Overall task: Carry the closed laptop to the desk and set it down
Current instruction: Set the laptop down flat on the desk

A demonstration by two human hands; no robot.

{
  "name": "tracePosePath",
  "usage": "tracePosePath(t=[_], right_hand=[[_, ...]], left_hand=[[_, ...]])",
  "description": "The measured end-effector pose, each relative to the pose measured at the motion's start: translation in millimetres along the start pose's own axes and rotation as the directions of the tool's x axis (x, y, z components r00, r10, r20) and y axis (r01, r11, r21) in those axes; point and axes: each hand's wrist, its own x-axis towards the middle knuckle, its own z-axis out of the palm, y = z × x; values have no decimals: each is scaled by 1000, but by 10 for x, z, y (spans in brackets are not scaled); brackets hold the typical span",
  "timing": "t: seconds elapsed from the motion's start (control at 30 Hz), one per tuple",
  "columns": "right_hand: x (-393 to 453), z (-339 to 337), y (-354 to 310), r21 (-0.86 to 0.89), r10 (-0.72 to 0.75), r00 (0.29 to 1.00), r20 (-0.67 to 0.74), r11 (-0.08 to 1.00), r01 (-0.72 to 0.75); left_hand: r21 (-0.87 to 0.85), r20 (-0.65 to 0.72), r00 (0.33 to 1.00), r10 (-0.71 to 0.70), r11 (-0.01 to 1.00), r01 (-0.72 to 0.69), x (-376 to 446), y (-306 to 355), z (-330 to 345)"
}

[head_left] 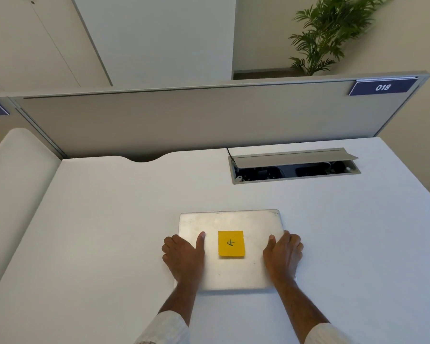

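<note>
A closed silver laptop (230,222) lies flat on the white desk (97,232), a little right of centre and near me. A yellow sticky note (231,243) with a handwritten mark is stuck on its lid. My left hand (184,256) grips the laptop's left edge, thumb resting on the lid. My right hand (283,254) holds the right edge the same way, thumb on top and fingers wrapped around the side. Whether the laptop rests fully on the desk or is slightly lifted, I cannot tell.
An open cable hatch (294,165) with its grey flap raised sits in the desk at the back right. A grey partition (184,117) with a blue "018" label (382,87) runs along the far edge. A green plant (325,33) stands behind it.
</note>
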Motion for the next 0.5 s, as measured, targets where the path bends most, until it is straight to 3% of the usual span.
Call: tracePosePath(t=[0.5], right_hand=[[221, 123, 109, 45, -86, 996, 30, 995, 85]], left_hand=[[-19, -39, 997, -64, 998, 63, -79, 79, 31]])
